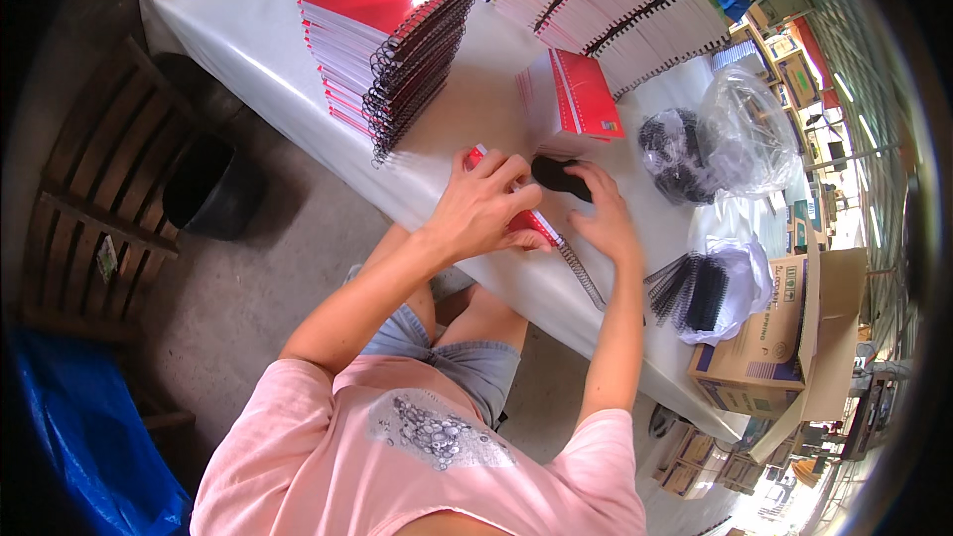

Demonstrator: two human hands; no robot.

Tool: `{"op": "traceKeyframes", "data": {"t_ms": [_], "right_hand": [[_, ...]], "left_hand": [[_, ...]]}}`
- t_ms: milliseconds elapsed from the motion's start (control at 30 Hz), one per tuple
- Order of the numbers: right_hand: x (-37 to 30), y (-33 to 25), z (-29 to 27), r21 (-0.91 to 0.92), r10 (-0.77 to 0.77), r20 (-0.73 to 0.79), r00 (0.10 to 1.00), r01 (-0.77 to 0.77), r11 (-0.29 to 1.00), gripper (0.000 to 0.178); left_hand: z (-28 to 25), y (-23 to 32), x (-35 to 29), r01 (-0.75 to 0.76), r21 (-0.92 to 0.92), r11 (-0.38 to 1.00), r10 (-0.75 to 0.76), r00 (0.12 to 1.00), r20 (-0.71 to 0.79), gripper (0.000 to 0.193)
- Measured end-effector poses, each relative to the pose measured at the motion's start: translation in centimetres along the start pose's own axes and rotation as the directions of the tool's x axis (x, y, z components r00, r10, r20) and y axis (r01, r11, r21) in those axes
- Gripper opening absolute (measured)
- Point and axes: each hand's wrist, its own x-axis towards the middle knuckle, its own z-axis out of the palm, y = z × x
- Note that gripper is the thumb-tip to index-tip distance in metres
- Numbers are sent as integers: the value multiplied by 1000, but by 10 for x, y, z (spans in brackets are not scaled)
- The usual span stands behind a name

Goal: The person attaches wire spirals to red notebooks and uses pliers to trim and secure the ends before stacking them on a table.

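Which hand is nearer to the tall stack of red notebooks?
Left. The left hand lies just below the stack, on a red notebook; the right hand is farther right.

red-covered notebook (pixel 526 221) | flat at table's near edge | wire spiral (pixel 581 273) partly threaded, sticking out

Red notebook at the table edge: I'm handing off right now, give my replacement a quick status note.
Left hand rests on the red notebook at the white table's near edge. Right hand is at the notebook's far side, beside a small black object. A metal spiral sticks out past the notebook's end, so binding looks unfinished. Done: a tall stack of bound red notebooks. Left: unbound red-covered stack; loose black spirals.
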Motion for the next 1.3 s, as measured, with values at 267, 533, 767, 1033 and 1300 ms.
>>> {"op": "traceKeyframes", "data": {"t_ms": [267, 533, 767, 1033, 1300], "right_hand": [[9, 13, 10, -128, 41, -139, 989, -59, 990, 44], [-39, -51, -25, 637, 118, -193, 974, 33, 770, 27], [-48, -51, -7, 881, 51, -97, 994, 62, 469, 8], [-39, -54, 2, 847, -21, -395, 918, 373, 379, 17], [-35, -50, 1, 854, -2, -334, 943, 303, 423, 27]], "left_hand": [[2, 0, -2, 11, 20, 1000, -11, 1000, 7, 55], [1, 2, -2, 15, -2, 1000, -15, 1000, 8, 56], [1, 1, 1, 13, -16, 1000, -12, 999, 50, 55], [-2, -1, -1, 28, -32, 999, -26, 997, 71, 53], [-7, 2, 1, 34, -40, 999, -29, 991, 127, 52]]}}
